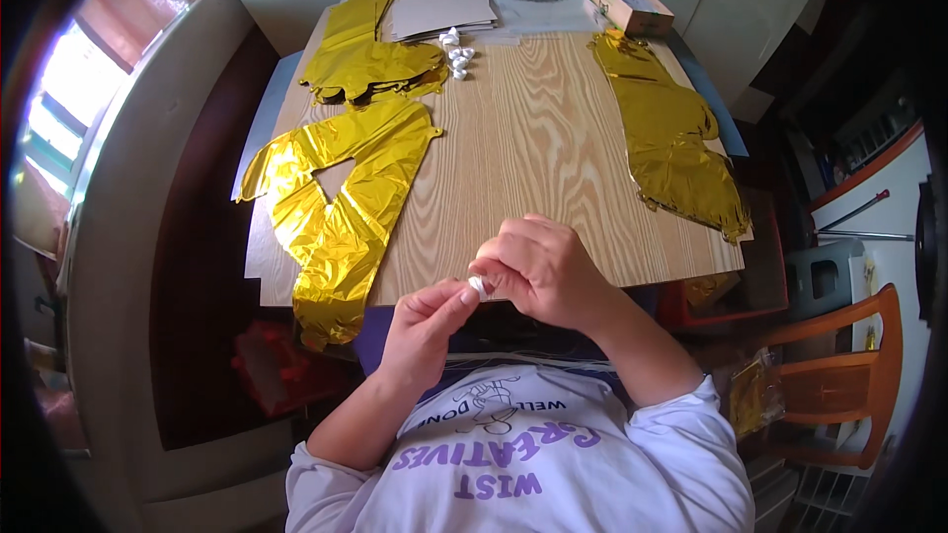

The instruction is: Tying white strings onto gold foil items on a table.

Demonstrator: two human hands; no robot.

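Note:
In front of my chest, just off the table's near edge, my left hand point(434, 321) pinches a small white bundle point(478, 286) between thumb and fingers. My right hand point(538, 271) is closed at its other side, fingers curled, touching the same bundle. It looks like thin white material wound or folded up; its kind is too small to tell. Several similar white bundles point(459, 59) lie in a little group farther up the table. To the left, a flat gold foil balloon point(365, 207) with a triangular hole hangs partly over the near edge.
Flat gold foil balloons are stacked at far left point(365, 49) and along the right side point(667, 128) of the wood-grain table point(523, 148). Grey cards point(442, 10), clear plastic bags point(538, 0) and an open carton point(630, 8) stand at the back. A wooden chair point(879, 375) is at right.

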